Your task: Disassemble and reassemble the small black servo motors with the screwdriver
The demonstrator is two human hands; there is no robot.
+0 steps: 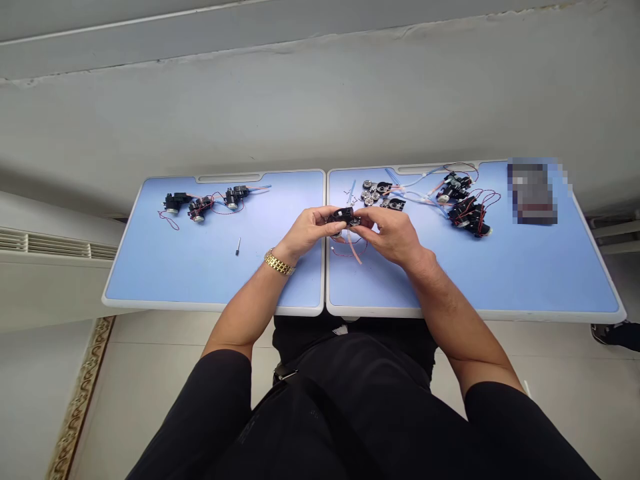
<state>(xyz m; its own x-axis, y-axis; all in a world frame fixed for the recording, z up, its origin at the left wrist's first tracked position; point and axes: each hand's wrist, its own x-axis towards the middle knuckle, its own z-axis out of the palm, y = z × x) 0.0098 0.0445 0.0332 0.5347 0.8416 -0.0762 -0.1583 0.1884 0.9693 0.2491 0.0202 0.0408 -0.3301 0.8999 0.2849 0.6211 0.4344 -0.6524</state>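
Note:
Between both hands is a small black plastic assembly (343, 215) with red wires and a pinkish tube (354, 248) trailing below it. My left hand (306, 230), with a gold watch (279, 262) on its wrist, is closed on the assembly's left side. Fingers of my right hand (393, 232) pinch its right side, where a small round metallic part shows. Just beyond the hands lie several silver round parts (371, 197) and black plastic pieces (394, 203). A few tiny dark bits, perhaps screws (355, 199), are near a blue tube (351, 191).
Several similar black wired assemblies (199, 208) lie on the left table (170, 273). A small screwdriver-like tool (237, 247) is nearer me. More wired assemblies (470, 215) with blue tubes sit on the right table (540, 280), beside a blurred dark object (533, 193). A wall stands behind.

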